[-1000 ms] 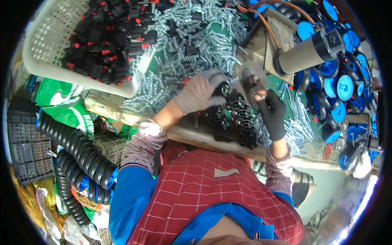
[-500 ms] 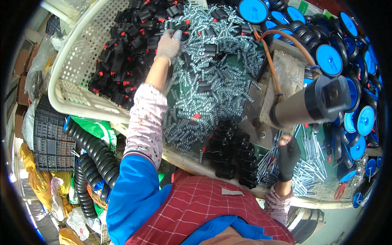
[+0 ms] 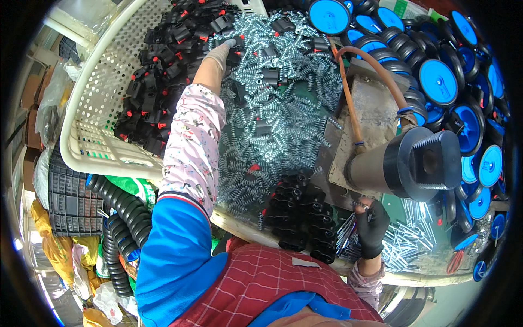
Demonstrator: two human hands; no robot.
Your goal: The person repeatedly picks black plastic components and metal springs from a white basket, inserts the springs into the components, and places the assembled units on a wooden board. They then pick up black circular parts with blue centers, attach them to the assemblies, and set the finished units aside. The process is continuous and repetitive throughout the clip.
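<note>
My left hand (image 3: 219, 55), in a pale glove, reaches to the border between black plastic housings (image 3: 155, 90) with red tabs and a heap of silver coil springs (image 3: 272, 131). Its fingers are partly lost among the housings, so what it touches or holds is unclear. My right hand (image 3: 372, 228), in a black fingerless glove, is closed just below the grey press cylinder (image 3: 376, 169). Something small and metallic shows at its fingertips, too small to name. Beside that hand lie long silver pins (image 3: 411, 240), and black plastic parts (image 3: 302, 218) stand in rows to its left.
A white perforated basket (image 3: 81, 144) rings the housings at the left. Orange hoses (image 3: 348, 92) run to the press on its metal plate (image 3: 368, 109). Blue-hubbed black wheels (image 3: 438, 82) pile up at the right. Stacked black wheels (image 3: 122, 196) and bags sit below the table's left side.
My left hand has shifted slightly left and its fingers have gone in among the housings. My right hand has drawn down and left from under the press, its fingers now curled. The view has shifted slightly.
</note>
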